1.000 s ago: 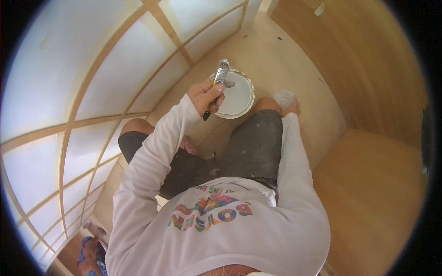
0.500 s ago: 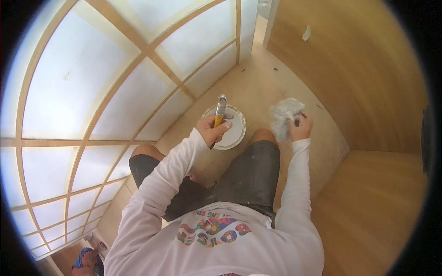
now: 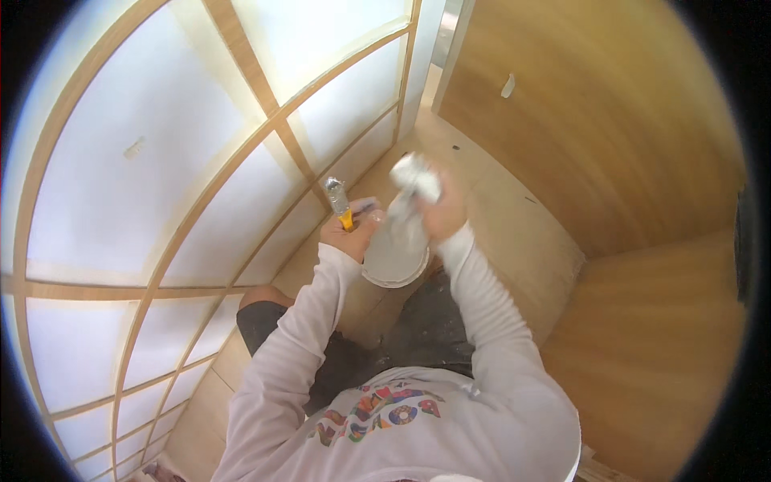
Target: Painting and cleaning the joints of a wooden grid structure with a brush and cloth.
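1. Left hand (image 3: 349,235) is closed round the yellow handle of the brush (image 3: 337,195), whose metal band and bristle end point up and slightly left
2. Right hand (image 3: 446,210), blurred, grips the rag (image 3: 415,178); the exact set of its fingers cannot be told
3. The rag, white and crumpled, is just to the right of the brush and apart from it, one end bunched above the fist and a blurred length hanging below
4. Beneath the hands sits the tub (image 3: 393,283), round and pale; the rag and right hand block the view of its far side, and the left hand is near its left edge
5. The shorts (image 3: 422,333), dark and spotted with white, are close to the tub on the near side; the left knee (image 3: 265,296) is bent out near the lattice, while the right sleeve (image 3: 490,293) covers much of the other leg
6. The lattice (image 3: 277,120), wooden strips over white panels, closes off the left side, near the brush
7. Wood boards (image 3: 594,120) wall off the right, well apart from the hands, with a small pale patch (image 3: 507,86) high up
8. Between them lies the floor (image 3: 514,217), light brown, with a dark speck (image 3: 455,147) beyond the rag
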A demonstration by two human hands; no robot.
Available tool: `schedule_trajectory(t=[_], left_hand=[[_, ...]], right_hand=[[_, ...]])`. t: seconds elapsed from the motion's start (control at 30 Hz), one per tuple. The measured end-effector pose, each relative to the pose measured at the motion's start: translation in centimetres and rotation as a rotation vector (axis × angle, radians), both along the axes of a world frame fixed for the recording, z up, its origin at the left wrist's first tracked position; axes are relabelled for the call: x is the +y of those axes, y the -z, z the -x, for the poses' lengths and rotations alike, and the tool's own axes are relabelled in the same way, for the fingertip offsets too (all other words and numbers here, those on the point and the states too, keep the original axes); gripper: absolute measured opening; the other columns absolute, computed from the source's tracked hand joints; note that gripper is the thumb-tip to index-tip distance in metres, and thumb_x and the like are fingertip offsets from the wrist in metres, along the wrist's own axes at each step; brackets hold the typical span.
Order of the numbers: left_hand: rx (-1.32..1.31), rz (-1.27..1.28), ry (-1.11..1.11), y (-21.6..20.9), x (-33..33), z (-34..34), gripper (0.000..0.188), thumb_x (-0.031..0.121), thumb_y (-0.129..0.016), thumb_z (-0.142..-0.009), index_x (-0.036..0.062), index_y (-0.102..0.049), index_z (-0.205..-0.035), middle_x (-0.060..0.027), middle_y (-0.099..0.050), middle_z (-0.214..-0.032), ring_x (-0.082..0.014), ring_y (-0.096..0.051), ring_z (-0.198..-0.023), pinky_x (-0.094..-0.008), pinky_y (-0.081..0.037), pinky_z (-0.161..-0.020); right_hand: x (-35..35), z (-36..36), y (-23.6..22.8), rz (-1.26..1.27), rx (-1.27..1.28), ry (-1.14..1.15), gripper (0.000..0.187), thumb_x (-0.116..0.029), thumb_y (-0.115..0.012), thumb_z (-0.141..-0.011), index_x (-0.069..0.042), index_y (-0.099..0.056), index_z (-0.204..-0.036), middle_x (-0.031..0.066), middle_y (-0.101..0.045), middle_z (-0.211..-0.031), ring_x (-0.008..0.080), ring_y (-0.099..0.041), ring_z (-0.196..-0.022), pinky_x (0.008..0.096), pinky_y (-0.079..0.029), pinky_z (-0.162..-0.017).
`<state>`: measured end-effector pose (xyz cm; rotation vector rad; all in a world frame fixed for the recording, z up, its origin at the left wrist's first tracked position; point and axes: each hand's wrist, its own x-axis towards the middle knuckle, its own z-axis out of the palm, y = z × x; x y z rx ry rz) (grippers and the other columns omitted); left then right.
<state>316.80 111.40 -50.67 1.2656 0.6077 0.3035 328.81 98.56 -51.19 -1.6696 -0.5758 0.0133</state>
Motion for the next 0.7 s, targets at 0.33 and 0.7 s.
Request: schedule_trajectory(t=[0.33,0.7], left_hand=[[0.123,0.072,0.217,0.6,3.4,1.1,0.025,0.022,-0.070,-0.083,0.0023,-0.068,-0.099,-0.0019,-0.066,-0.081,-0.0053,-0.051,-0.059,-0.0222,-0.042,-0.052],[0.200,-0.043,0.282,1.0,4.5,1.5,0.033,0.026,-0.073,-0.080,-0.0005,-0.068,-0.098,-0.0034,-0.065,-0.078,-0.0109,-0.057,-0.067,-0.0277,-0.047,-0.061]], right_hand=[[8.1,-19.7,-6.1,0.190,-0.218,0.488,0.041,-0.023,-0.072,-0.072,0.000,-0.063,-0.105,0.0161,-0.067,-0.099,0.0260,-0.065,-0.091,0.0339,-0.050,-0.082],[13.9,-23.4,-7.7,0.316,-0.293,0.505,0.039,-0.024,-0.063,-0.077,-0.003,-0.066,-0.111,0.0194,-0.067,-0.102,0.0288,-0.065,-0.096,0.0349,-0.049,-0.087]])
